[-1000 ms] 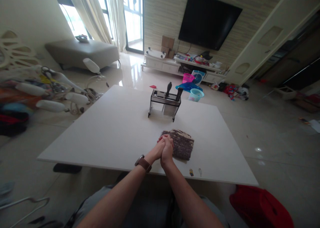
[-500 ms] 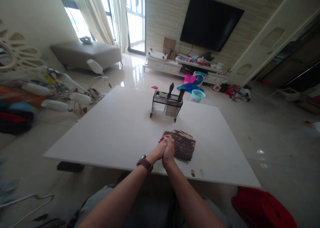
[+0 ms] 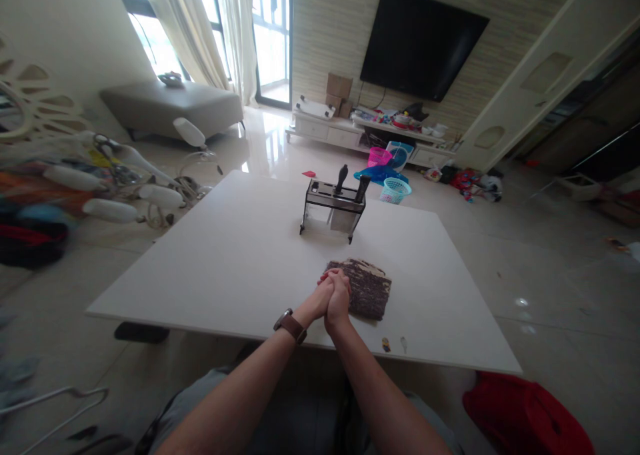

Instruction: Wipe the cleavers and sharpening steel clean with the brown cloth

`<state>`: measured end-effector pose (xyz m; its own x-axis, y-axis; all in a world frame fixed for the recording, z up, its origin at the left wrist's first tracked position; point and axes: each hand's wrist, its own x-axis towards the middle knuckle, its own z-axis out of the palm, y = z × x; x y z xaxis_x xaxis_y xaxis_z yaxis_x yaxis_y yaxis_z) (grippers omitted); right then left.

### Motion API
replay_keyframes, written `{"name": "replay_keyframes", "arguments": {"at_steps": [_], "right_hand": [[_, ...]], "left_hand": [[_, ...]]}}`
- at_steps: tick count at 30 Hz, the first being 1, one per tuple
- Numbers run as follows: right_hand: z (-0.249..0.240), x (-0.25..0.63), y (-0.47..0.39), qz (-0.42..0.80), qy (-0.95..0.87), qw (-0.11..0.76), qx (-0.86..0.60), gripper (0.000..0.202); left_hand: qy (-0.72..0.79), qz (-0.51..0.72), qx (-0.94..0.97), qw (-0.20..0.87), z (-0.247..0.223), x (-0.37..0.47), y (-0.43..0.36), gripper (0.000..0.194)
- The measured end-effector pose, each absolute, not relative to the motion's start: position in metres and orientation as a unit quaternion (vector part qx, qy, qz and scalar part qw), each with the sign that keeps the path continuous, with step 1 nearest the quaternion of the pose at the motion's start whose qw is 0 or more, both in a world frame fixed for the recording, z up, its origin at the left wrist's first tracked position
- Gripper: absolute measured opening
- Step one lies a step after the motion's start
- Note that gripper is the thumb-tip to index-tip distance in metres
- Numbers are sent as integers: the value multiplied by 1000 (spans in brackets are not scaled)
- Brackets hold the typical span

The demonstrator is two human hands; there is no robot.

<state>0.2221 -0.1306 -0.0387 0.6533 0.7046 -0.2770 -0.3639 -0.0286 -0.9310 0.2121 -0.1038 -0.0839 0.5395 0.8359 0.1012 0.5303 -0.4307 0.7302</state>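
My left hand [image 3: 321,298] and my right hand [image 3: 339,299] are clasped together, fingers interlaced, over the near part of a white table [image 3: 225,255]. Each is closed around the other, and no object shows between them. A folded dark brown and beige cloth [image 3: 370,292] lies just right of and partly behind my hands. Beyond it stands a knife rack [image 3: 333,198] with two black-handled tools upright in it. A brown-strapped watch [image 3: 290,325] is on my left wrist.
Two small stickers [image 3: 385,344] mark the table's near edge. On the floor are a red item [image 3: 525,415] at the lower right and baskets [image 3: 395,190] beyond the table. White lamp-like parts [image 3: 113,210] stand at the left.
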Motion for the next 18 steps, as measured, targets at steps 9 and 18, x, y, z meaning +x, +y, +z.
{"name": "replay_keyframes", "arguments": {"at_steps": [9,18], "right_hand": [[-38,222,-129,385,-134,679,-611,22],[-41,223,-130,381,-161,680,-605,22]], "left_hand": [[497,315,744,316,-83,228,-125,34],[510,294,752,297,-79,230,-129,38]]}}
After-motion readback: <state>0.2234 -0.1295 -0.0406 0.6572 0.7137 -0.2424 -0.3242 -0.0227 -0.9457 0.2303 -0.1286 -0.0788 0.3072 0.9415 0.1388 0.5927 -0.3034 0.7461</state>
